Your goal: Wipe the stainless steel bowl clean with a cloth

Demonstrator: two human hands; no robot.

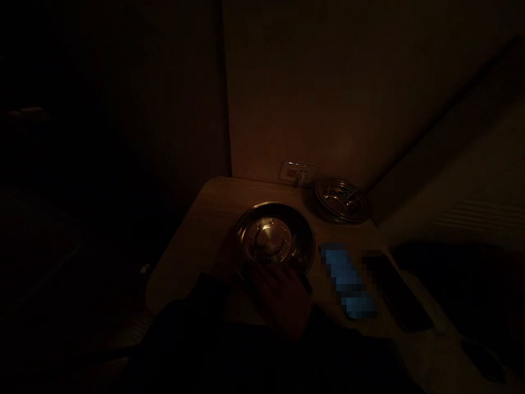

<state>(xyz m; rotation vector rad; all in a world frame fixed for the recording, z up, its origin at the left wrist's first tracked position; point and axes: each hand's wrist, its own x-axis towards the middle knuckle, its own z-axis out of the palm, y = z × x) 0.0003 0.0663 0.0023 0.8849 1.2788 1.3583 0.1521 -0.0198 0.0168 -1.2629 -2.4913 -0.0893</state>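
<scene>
The right hand (284,298) lies at the near rim of the bowl (274,236) and a dim shape that may be the left hand (225,260) sits at its left edge; the dark hides whether either grips. The bowl stands mid-worktop (192,241), with bare wood to its left up to the rounded edge. It is round, shallow, shiny steel, with stacked steel plates (342,200) behind by the wall and a pixelated blue object (348,279) just to its right.

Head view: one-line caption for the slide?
Dim room: a hand at the near rim of a steel bowl on a wooden table, steel plate behind.
</scene>
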